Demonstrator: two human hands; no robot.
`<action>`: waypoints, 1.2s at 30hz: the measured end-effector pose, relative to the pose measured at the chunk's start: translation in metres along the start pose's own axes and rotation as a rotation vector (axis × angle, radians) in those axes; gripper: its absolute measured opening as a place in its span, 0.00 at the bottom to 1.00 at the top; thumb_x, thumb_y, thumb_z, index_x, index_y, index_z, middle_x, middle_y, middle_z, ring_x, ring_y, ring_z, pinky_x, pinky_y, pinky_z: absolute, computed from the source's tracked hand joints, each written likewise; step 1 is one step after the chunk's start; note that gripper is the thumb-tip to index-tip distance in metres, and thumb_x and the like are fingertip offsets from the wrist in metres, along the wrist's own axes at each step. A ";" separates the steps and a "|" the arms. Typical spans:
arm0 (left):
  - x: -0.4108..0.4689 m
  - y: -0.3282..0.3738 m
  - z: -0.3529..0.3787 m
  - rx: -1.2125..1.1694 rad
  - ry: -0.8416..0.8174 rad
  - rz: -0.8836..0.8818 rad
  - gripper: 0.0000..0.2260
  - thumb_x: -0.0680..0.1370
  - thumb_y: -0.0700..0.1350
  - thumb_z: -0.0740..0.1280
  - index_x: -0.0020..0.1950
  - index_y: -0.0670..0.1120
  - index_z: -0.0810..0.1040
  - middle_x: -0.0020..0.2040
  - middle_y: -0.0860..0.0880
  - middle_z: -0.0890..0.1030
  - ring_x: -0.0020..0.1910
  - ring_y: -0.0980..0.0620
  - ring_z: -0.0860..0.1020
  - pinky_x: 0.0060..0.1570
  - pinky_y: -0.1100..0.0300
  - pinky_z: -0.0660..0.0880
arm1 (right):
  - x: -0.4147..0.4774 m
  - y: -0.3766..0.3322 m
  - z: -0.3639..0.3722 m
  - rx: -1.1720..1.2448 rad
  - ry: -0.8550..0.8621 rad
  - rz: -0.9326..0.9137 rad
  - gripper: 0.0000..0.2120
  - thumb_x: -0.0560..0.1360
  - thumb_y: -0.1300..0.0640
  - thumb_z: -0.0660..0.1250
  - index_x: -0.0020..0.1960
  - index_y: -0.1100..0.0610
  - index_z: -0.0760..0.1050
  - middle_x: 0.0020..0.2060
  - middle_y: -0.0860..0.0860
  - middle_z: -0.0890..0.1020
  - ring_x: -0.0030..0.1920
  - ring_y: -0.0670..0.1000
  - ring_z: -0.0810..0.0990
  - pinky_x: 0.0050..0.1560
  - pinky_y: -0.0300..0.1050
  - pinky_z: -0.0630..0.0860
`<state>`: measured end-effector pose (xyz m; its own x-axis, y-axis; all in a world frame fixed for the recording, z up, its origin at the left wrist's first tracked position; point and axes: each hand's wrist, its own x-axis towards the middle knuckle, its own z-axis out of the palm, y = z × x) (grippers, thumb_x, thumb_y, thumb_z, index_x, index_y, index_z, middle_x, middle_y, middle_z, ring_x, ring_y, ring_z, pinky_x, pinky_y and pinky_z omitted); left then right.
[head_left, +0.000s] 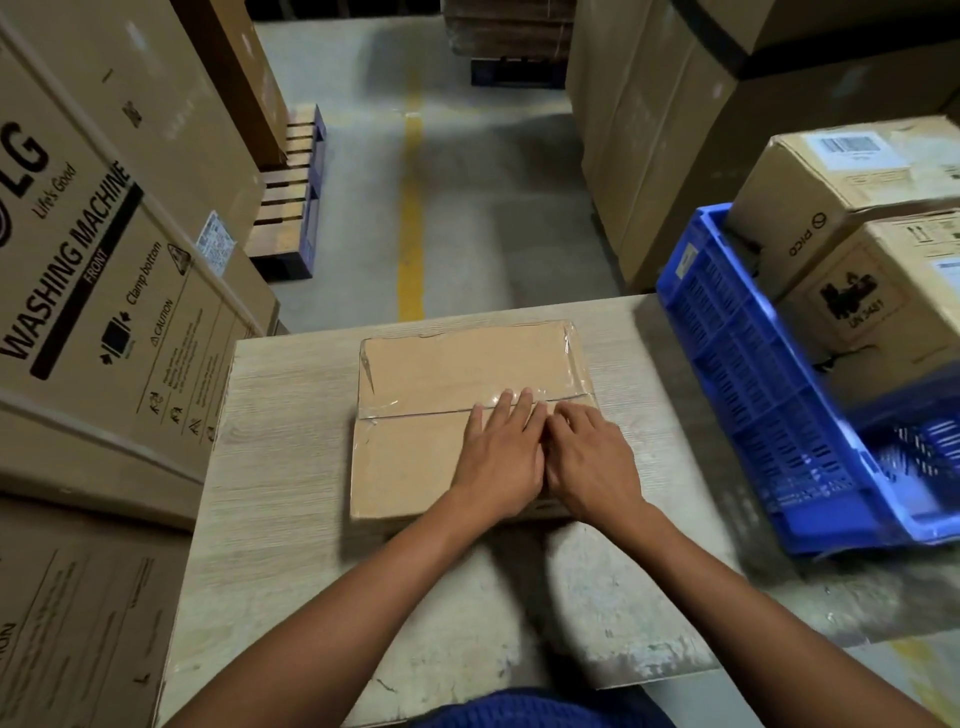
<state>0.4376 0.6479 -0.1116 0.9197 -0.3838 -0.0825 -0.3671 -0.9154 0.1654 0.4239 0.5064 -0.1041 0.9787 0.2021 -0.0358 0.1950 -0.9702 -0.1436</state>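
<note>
A cardboard box (452, 364) lies flat on the desk (291, 415), its top seam covered by clear tape (415, 408). The left hand (501, 457) lies flat on the box, fingers straight, pressing the tape near the seam's right end. The right hand (592, 462) touches the left, fingers bent down onto the seam; whether they pinch the tape I cannot tell. The step looks like working the tape down at the seam. The next move likely calls for firm pressure towards the right edge, with the box kept from sliding.
</note>
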 end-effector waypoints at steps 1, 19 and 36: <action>0.004 -0.004 -0.004 -0.007 0.011 0.022 0.28 0.78 0.51 0.46 0.75 0.48 0.68 0.77 0.46 0.68 0.76 0.44 0.64 0.72 0.40 0.61 | 0.007 -0.001 -0.009 -0.012 0.023 0.021 0.16 0.73 0.49 0.57 0.51 0.57 0.76 0.48 0.56 0.79 0.49 0.60 0.78 0.41 0.51 0.72; 0.037 -0.110 -0.043 -0.207 -0.056 -0.636 0.33 0.81 0.61 0.58 0.81 0.51 0.49 0.81 0.41 0.42 0.79 0.35 0.46 0.71 0.29 0.51 | 0.067 -0.010 -0.003 0.284 0.134 0.291 0.24 0.78 0.38 0.62 0.64 0.54 0.68 0.71 0.61 0.67 0.69 0.62 0.67 0.66 0.60 0.72; -0.008 -0.116 -0.116 -0.735 0.635 -0.720 0.10 0.79 0.56 0.66 0.53 0.51 0.75 0.55 0.47 0.64 0.47 0.42 0.77 0.49 0.54 0.75 | 0.064 -0.029 -0.078 0.982 0.577 0.586 0.26 0.75 0.41 0.72 0.67 0.50 0.71 0.62 0.56 0.67 0.63 0.56 0.71 0.57 0.43 0.69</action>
<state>0.4892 0.7707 -0.0163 0.8613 0.5022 0.0780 0.2341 -0.5283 0.8162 0.4858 0.5373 -0.0247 0.8359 -0.5460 0.0554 -0.1598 -0.3387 -0.9272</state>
